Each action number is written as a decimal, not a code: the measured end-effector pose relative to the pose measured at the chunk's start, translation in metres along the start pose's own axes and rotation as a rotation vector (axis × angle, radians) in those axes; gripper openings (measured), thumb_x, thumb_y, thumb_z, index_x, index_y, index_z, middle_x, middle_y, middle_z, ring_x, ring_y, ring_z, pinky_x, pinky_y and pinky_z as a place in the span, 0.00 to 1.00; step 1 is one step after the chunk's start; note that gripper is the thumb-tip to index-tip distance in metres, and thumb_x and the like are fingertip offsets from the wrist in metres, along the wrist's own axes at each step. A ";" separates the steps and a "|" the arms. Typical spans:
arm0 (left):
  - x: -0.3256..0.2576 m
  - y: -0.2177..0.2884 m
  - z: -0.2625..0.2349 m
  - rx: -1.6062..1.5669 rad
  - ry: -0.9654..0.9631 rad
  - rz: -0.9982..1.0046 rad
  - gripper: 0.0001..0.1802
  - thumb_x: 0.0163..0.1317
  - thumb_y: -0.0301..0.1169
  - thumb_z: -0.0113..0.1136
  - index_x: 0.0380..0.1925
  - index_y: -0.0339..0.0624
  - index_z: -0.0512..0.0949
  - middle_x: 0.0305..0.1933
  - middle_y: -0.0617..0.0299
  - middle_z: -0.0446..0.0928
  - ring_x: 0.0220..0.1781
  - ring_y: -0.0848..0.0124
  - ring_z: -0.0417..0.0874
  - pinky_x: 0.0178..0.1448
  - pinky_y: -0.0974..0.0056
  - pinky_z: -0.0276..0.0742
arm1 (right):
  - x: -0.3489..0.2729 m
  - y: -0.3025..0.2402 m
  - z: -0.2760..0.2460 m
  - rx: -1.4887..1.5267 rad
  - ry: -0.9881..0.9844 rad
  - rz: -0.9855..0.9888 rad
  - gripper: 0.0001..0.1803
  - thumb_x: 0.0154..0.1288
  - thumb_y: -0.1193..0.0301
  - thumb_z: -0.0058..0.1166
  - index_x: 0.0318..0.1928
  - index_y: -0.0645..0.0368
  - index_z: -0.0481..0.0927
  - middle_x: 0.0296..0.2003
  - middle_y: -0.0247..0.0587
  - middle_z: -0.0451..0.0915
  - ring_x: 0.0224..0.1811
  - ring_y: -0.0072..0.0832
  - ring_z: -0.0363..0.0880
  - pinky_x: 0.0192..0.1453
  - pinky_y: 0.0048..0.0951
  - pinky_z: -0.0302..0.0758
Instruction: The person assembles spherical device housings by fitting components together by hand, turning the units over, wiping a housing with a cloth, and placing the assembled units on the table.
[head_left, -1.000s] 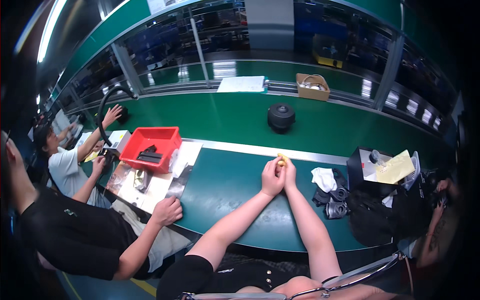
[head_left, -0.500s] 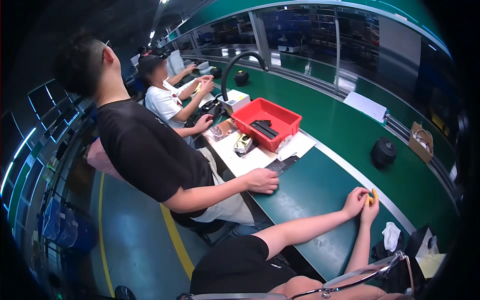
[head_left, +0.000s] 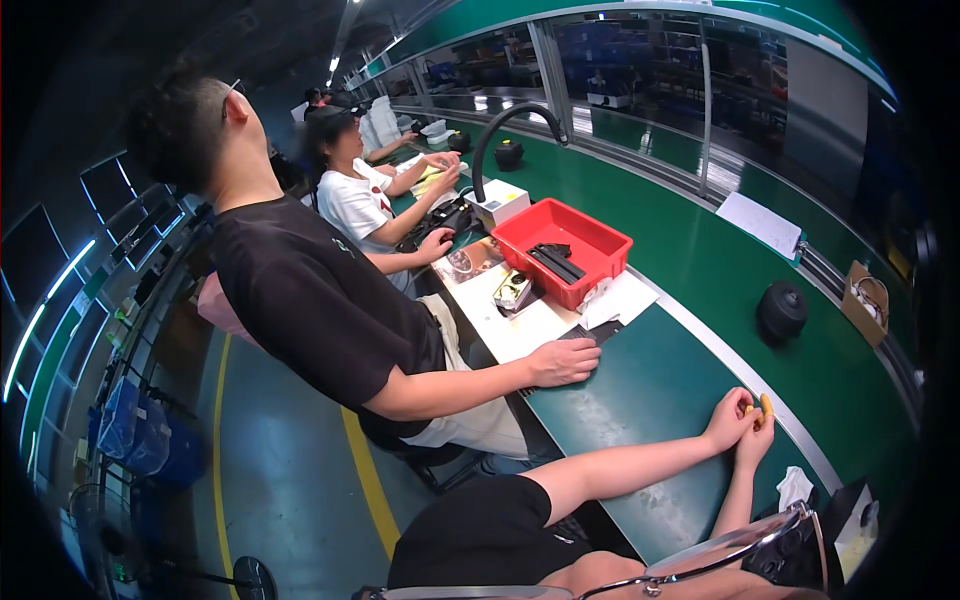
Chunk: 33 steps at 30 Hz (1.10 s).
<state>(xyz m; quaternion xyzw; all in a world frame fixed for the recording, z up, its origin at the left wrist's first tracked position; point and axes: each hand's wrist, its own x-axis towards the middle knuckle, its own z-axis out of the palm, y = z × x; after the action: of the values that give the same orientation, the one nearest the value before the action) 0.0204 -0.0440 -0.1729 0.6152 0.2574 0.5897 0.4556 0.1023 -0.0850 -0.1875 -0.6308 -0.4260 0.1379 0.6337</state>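
Above the green mat (head_left: 650,370), at its far right edge, my two hands meet. My left hand (head_left: 731,420) is closed, its fingertips pinching a small yellow piece that looks like a finger cot (head_left: 749,409). My right hand (head_left: 755,446) is raised against it, with one finger stretched up and covered by another yellow finger cot (head_left: 767,407). The left fingers partly hide the other right fingers.
A person in black (head_left: 310,310) sits at my left, a hand on the mat edge. Beyond is a red bin (head_left: 590,280) with black parts. A round black object (head_left: 782,312) stands on the green conveyor belt (head_left: 690,270). White tissue (head_left: 794,488) lies near my right arm.
The view has shifted, so everything sits further right in it. My hands stay together at the yellow finger cots. The neighbour's hand remains at the mat edge.
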 end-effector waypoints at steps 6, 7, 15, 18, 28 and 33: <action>0.001 0.007 0.000 -0.081 -0.053 -0.184 0.11 0.57 0.23 0.62 0.30 0.40 0.66 0.23 0.68 0.65 0.25 0.81 0.65 0.29 0.72 0.66 | -0.001 0.003 -0.003 0.012 -0.031 0.002 0.20 0.70 0.75 0.51 0.60 0.67 0.72 0.38 0.41 0.81 0.35 0.20 0.80 0.39 0.20 0.76; 0.001 0.007 -0.001 -0.067 -0.055 -0.184 0.11 0.57 0.23 0.62 0.29 0.40 0.66 0.22 0.68 0.65 0.24 0.81 0.65 0.28 0.72 0.66 | -0.001 0.004 -0.002 0.029 -0.034 0.002 0.20 0.70 0.75 0.50 0.60 0.67 0.71 0.38 0.41 0.81 0.36 0.20 0.81 0.40 0.20 0.77; 0.001 0.009 0.003 -0.089 -0.069 -0.227 0.12 0.58 0.24 0.62 0.29 0.40 0.65 0.21 0.65 0.64 0.23 0.77 0.63 0.27 0.69 0.64 | -0.002 0.002 -0.005 0.014 -0.054 0.010 0.21 0.71 0.75 0.49 0.62 0.66 0.70 0.41 0.41 0.82 0.40 0.22 0.81 0.45 0.22 0.77; 0.000 0.010 0.002 -0.146 -0.024 -0.189 0.12 0.59 0.24 0.62 0.32 0.39 0.65 0.21 0.65 0.63 0.23 0.77 0.64 0.27 0.68 0.63 | -0.003 -0.003 0.001 0.019 -0.034 -0.017 0.19 0.71 0.74 0.48 0.60 0.67 0.72 0.41 0.43 0.82 0.38 0.22 0.82 0.42 0.23 0.78; -0.002 0.011 0.003 -0.042 -0.051 -0.178 0.14 0.61 0.25 0.60 0.35 0.41 0.62 0.19 0.66 0.61 0.20 0.79 0.62 0.24 0.69 0.62 | -0.003 0.000 0.001 -0.025 0.006 -0.060 0.20 0.70 0.74 0.49 0.61 0.66 0.72 0.40 0.42 0.82 0.36 0.21 0.80 0.41 0.22 0.77; -0.003 0.010 0.003 -0.076 -0.049 -0.183 0.14 0.61 0.25 0.60 0.34 0.41 0.62 0.19 0.66 0.61 0.20 0.79 0.62 0.24 0.69 0.62 | -0.003 0.002 -0.001 -0.054 0.005 -0.084 0.21 0.70 0.74 0.50 0.61 0.65 0.72 0.41 0.41 0.82 0.36 0.20 0.79 0.40 0.22 0.76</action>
<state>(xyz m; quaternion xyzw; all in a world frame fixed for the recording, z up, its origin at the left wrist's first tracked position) 0.0207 -0.0514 -0.1655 0.5856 0.2784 0.5399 0.5367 0.1019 -0.0874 -0.1908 -0.6295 -0.4542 0.0979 0.6228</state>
